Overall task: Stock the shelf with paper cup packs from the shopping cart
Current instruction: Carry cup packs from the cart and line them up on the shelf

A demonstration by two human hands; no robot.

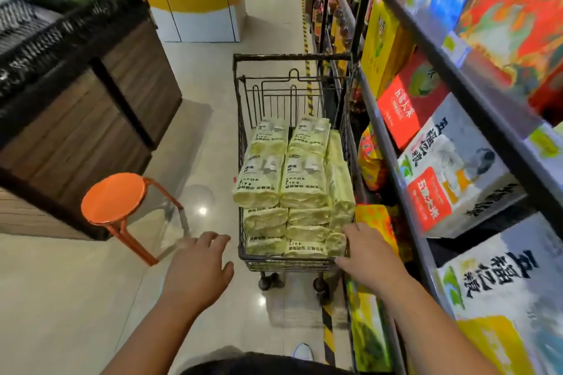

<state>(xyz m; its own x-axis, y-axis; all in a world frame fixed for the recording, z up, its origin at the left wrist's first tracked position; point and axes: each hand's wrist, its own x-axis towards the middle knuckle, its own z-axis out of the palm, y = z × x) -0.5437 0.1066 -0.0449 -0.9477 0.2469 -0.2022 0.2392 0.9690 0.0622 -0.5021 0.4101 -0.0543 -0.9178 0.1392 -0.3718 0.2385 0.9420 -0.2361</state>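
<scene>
Left hand [198,271] hovers open, empty, beside a shopping cart [292,56] of paper cup packs [283,183]; right hand [367,256] touches its corner, grip unclear.

black wire-metal shopping cart [292,70]: matt, dull | pale green paper cup packs [281,183]: thin glossy plastic wrap, creased | round orange stool [113,198]: smooth seat with sheen, painted metal legs | beige tiled floor [213,85]: polished, reflective | brown display counter [91,113]: matt wood-look planks
</scene>
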